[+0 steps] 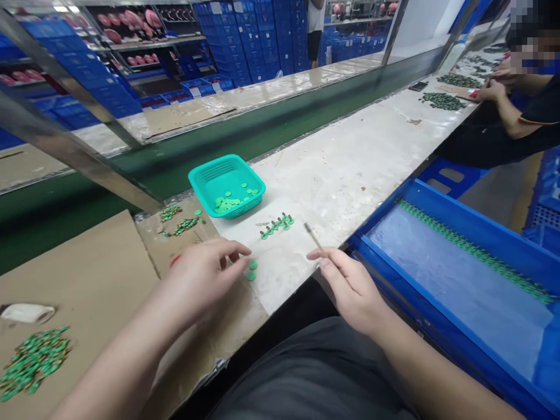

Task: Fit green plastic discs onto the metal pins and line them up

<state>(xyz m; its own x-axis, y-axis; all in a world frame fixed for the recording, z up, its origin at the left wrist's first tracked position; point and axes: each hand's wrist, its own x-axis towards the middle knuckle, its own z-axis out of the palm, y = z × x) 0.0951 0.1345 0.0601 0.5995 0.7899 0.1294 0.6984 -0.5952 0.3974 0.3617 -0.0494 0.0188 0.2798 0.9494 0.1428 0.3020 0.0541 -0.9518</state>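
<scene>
My right hand (350,283) is closed round a thin wooden stick with a dark tip (313,236), held above the table's front edge. My left hand (214,265) is low over the table, thumb and forefinger drawn together at the tips; anything between them is too small to make out. Just right of those fingertips lie two flat green discs (252,270). Beyond them, a short row of green discs with brownish stems standing up (276,226) sits on the white surface. A turquoise plastic basket (196,182) behind holds several loose green discs (227,203).
Cardboard (100,262) covers the left side, bearing a pile of small green-and-gold pieces (35,359), smaller heaps (186,226) and a white roll-like object (28,313). A blue tray (437,326) at right holds a long green row. Another person's hands (492,87) work farther along.
</scene>
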